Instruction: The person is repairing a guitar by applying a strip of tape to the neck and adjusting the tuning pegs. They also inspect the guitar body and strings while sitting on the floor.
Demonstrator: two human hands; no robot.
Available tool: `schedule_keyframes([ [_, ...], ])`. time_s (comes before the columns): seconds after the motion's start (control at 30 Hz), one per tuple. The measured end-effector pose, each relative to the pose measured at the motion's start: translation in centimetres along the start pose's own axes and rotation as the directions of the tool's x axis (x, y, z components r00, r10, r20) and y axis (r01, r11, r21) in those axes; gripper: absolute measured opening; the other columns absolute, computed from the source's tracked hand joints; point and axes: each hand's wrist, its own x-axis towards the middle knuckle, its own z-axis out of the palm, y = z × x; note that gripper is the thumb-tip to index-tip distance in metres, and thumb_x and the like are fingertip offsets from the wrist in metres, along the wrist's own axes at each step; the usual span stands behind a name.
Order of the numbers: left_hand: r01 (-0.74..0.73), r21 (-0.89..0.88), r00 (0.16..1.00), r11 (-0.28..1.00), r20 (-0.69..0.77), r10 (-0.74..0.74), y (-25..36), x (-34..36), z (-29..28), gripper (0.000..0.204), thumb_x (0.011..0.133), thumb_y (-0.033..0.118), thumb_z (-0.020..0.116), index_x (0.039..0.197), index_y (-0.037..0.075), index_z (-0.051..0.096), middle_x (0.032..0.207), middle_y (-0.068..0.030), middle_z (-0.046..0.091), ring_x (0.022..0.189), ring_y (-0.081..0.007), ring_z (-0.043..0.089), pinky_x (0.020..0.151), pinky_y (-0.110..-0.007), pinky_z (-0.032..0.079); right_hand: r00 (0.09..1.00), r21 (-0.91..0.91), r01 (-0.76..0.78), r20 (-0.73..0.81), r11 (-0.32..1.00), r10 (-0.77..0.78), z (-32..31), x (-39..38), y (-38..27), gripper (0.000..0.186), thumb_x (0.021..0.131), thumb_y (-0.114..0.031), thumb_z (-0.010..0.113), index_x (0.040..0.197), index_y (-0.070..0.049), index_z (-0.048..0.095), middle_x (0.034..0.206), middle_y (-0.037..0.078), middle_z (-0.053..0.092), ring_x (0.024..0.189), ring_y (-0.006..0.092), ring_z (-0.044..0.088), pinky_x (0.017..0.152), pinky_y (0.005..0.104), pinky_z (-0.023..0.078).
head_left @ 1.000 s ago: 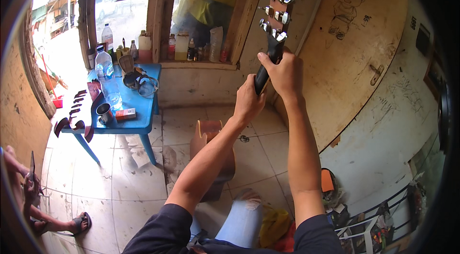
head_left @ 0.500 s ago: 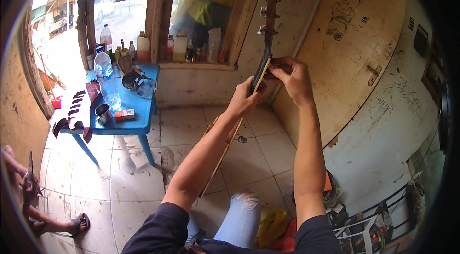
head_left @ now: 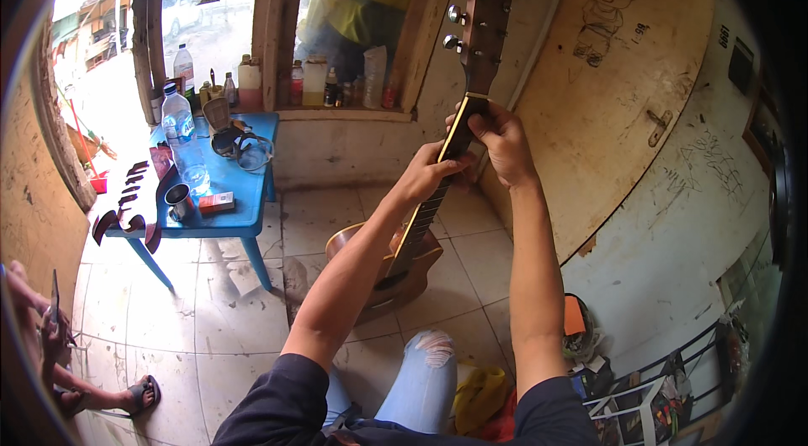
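Observation:
A guitar stands tilted in front of me, its brown headstock with silver tuning pegs uppermost. Its brown body is low over the tiled floor, partly hidden behind my left forearm. My left hand is wrapped round the neck a little below the nut. Higher up, my right hand grips the neck just under the headstock, thumb on the dark fretboard and fingers mostly hidden behind it. Whether strings are on the guitar is too fine to tell.
At left a blue table bears a water bottle, a metal cup, a small box and dark curved parts. Bottles line the window sill. Another person's foot is lower left. A cluttered rack stands lower right.
The guitar has turned about its neck: edge-on before, it now shows the headstock face, fretboard and body. My right hand has shifted slightly left and down, its thumb now on the fretboard.

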Motion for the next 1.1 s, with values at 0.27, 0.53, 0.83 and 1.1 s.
schedule_keyframes([
  [0.27,-0.118,0.490,0.890,0.864,-0.333,0.311,0.8,-1.0,2.0,0.042,0.106,0.040,0.048,0.101,0.000,0.060,0.069,-0.0061,0.065,0.062,-0.0144,0.067,0.055,-0.029,0.050,0.989,-0.151,0.055,-0.131,0.987,-0.075,1.3,0.4,0.7,0.018,0.096,-0.006,0.064,0.111,0.001,0.069,0.098,0.007,0.074,0.089,0.0125,0.066,0.083,0.0292,0.052],
  [0.53,-0.185,0.301,0.897,0.936,-0.337,0.286,1.6,-1.5,-1.5,0.061,0.107,0.052,0.032,0.093,-0.001,0.060,0.067,-0.0101,0.065,0.057,-0.0176,0.064,0.054,-0.031,0.050,0.982,-0.392,0.048,-0.151,0.919,-0.115,4.9,1.7,-1.0,0.020,0.097,-0.016,0.069,0.106,0.002,0.070,0.092,0.004,0.073,0.083,0.0084,0.063,0.077,0.0269,0.050],
  [0.83,-0.102,0.320,0.886,0.942,-0.401,0.232,2.8,-2.1,-3.0,0.064,0.104,0.058,0.035,0.094,0.001,0.060,0.065,-0.0094,0.064,0.055,-0.0168,0.064,0.052,-0.030,0.049,0.976,-0.308,0.158,-0.092,0.938,-0.195,5.9,2.5,-0.2,0.031,0.093,-0.028,0.074,0.102,0.003,0.072,0.084,0.010,0.075,0.077,0.0125,0.068,0.072,0.0287,0.052],
  [1.1,-0.173,-0.093,0.916,0.981,-0.381,0.125,1.9,-1.8,-3.7,0.053,0.103,0.048,0.040,0.096,0.000,0.060,0.067,-0.0104,0.064,0.055,-0.0178,0.064,0.051,-0.029,0.050,0.967,-0.269,0.195,-0.106,0.943,-0.230,6.3,3.0,0.5,0.033,0.093,-0.029,0.074,0.102,0.003,0.071,0.084,0.010,0.075,0.077,0.0128,0.069,0.072,0.0289,0.052],
])
